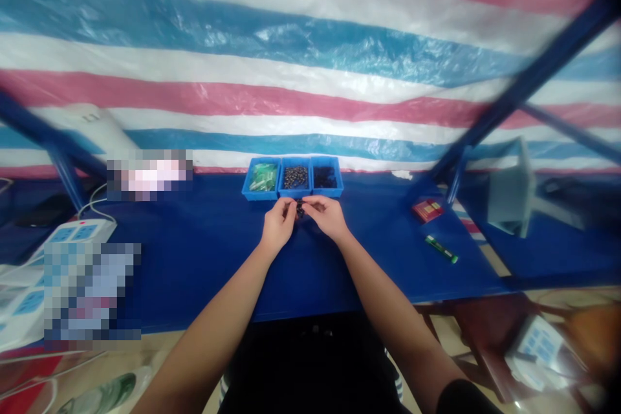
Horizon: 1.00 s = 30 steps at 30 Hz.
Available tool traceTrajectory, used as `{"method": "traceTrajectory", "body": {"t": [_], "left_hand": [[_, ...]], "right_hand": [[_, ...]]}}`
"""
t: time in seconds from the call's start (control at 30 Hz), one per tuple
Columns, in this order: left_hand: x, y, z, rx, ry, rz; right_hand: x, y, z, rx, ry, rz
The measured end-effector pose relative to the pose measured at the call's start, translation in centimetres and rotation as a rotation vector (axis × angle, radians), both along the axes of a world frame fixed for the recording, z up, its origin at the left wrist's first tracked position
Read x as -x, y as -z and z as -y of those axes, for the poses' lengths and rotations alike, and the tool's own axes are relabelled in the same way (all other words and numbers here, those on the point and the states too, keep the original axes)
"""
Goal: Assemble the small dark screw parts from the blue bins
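Note:
My left hand (pixel 280 223) and my right hand (pixel 328 215) meet over the blue table, fingers pinched together. Between their fingertips is a small dark part (pixel 299 209), too small to make out its kind. Just beyond the hands, three blue bins stand side by side. The left bin (pixel 261 195) holds green and clear plastic pieces (pixel 263 176). In the middle bin (pixel 294 193) lie many small brassy metal pieces (pixel 295 176). Small black pieces (pixel 325 176) fill part of the right bin (pixel 330 193).
On the table's right lie a red box (pixel 427 210) and a green tube-shaped packet (pixel 441 249). A white power strip (pixel 72 233) with cables sits at left, beside a blurred-out item. Blue frame bars (pixel 485 119) slant up on both sides before a striped plastic sheet (pixel 301 65).

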<state>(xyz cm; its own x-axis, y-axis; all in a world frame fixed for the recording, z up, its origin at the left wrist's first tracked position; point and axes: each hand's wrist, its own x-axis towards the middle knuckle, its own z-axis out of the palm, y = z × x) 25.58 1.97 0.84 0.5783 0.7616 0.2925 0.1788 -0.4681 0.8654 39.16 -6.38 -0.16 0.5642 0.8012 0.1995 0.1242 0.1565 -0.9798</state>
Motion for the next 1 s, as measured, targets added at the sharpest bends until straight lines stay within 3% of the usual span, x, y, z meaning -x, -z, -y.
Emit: {"method": "traceTrajectory", "body": {"t": [1.0], "left_hand": [[0.01,0.05,-0.06,0.010,0.036,0.006]], "right_hand": [[-0.08,-0.34,0.08,-0.007,0.006,-0.025]]}}
